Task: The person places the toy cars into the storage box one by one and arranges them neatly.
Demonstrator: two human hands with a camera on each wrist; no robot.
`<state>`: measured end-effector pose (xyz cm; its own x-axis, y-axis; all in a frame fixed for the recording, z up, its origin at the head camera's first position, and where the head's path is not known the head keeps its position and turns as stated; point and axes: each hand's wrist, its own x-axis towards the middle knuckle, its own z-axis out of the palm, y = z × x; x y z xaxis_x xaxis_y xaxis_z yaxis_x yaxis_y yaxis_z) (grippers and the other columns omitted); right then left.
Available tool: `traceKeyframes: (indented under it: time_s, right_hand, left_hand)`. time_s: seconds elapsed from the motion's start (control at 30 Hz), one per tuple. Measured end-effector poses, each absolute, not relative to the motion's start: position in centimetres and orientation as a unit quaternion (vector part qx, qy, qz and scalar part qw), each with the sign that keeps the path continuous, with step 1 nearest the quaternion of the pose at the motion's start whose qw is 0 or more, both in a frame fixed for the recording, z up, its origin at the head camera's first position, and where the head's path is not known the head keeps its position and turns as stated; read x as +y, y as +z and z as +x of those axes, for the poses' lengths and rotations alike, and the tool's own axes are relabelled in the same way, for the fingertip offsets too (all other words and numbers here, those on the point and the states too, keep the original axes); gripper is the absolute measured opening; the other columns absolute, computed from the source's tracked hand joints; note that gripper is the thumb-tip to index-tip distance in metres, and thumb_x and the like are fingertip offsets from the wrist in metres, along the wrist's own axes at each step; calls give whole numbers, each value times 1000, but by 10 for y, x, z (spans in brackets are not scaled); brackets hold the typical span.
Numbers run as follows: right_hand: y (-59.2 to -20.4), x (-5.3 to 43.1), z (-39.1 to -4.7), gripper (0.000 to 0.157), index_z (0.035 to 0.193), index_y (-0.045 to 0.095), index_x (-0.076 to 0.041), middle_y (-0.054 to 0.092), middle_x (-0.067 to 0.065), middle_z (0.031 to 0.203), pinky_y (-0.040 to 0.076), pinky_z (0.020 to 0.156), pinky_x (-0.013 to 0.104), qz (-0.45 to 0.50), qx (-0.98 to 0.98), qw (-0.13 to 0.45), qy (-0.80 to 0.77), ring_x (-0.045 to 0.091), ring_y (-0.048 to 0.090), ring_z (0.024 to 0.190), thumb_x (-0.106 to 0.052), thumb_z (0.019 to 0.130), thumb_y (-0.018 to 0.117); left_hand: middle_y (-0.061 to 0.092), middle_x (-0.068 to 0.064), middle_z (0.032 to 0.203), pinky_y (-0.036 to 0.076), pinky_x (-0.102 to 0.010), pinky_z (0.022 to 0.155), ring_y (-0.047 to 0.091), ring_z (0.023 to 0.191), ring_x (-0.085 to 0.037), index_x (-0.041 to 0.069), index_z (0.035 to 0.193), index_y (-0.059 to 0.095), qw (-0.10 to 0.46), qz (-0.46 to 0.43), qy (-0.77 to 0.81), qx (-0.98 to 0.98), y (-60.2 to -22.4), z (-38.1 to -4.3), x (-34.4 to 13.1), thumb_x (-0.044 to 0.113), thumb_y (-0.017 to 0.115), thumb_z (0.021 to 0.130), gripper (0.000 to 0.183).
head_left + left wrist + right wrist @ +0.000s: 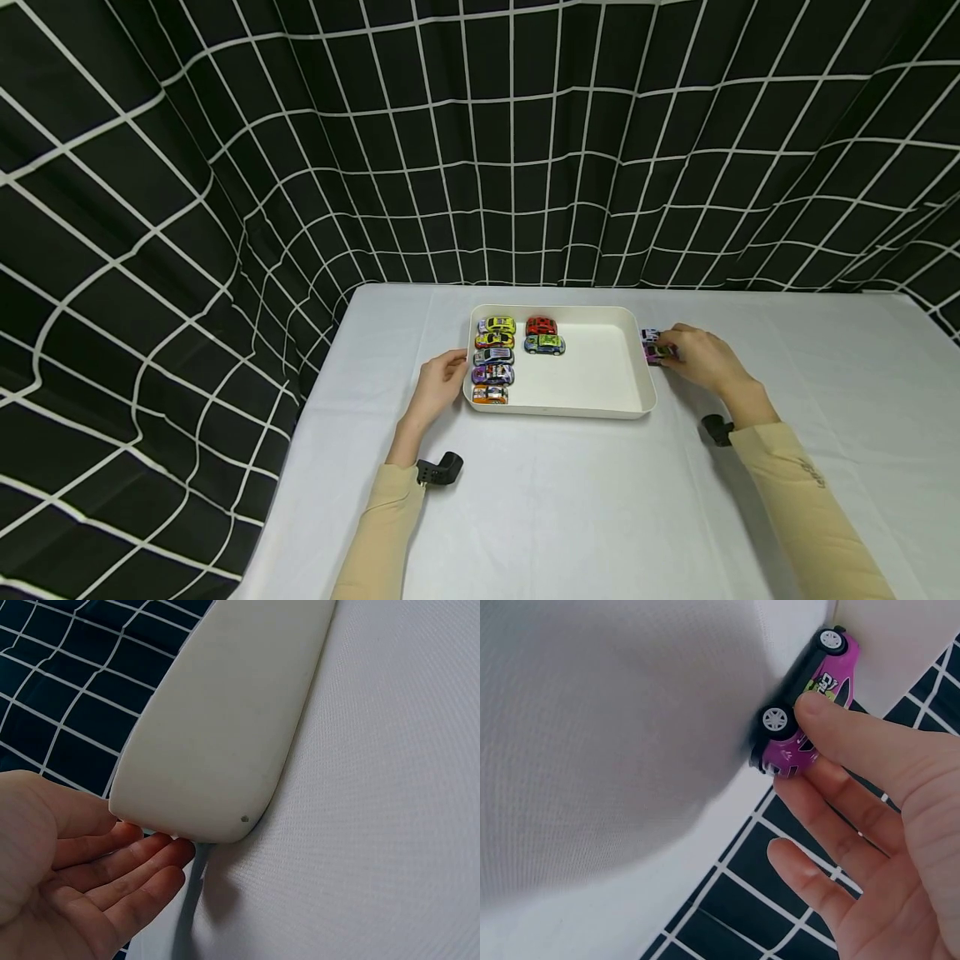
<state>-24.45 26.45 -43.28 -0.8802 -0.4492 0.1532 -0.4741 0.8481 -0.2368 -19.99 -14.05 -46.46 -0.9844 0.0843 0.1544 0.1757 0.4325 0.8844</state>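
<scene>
A purple toy car (821,686) is pinched between the thumb and fingers of my right hand (705,358), just outside the tray's right wall. Its side and wheels show in the right wrist view. Beyond it in the head view, a whitish toy car (649,335) lies close by, partly hidden by the hand. My left hand (438,385) rests against the left wall of the white tray (577,411). In the left wrist view its fingers (150,892) are loosely extended at the tray's end wall, holding nothing visible.
Inside the tray, a column of several toy cars (493,356) lines the left side. Beside it lie a red car (541,325) and a green-and-blue car (545,344). A white cloth covers the table (562,500); a black gridded curtain (525,167) hangs behind and at the left.
</scene>
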Motion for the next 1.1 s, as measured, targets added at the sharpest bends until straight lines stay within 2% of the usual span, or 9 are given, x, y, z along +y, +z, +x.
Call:
traceKeyframes:
  time_s: [0.17,0.67,0.9,1.1]
  right_hand:
    - [-429,267,-242,23,96,68,1,63,17,94,50,70,50,238,-961,53,129,31,60,80,0,74,73]
    - [-411,269,-234,22,94,67,3,63,17,93,49,66,51,223,-963,80,128,33,61,78,0,73,73]
    - [-405,267,-234,21,91,67,1,63,15,89,49,61,49,247,-953,121,130,31,61,73,0,71,74]
    - [-398,260,-233,19,90,67,0,63,13,88,48,62,47,251,-952,119,125,28,59,71,1,72,73]
  left_hand:
    - [64,-24,104,53,-34,85,63,96,-32,-10,116,57,41,-68,-520,-851,-464,-201,-139,3,52,92,28]
    - [63,-24,104,53,-35,85,63,95,-32,-10,117,56,40,-64,-516,-853,-462,-200,-139,2,53,92,28]
    - [63,-24,105,53,-35,86,63,96,-33,-10,118,56,38,-62,-514,-855,-462,-200,-139,2,53,92,29]
    - [63,-25,105,53,-36,86,63,97,-33,-10,118,56,38,-65,-514,-854,-462,-200,-139,3,53,93,29]
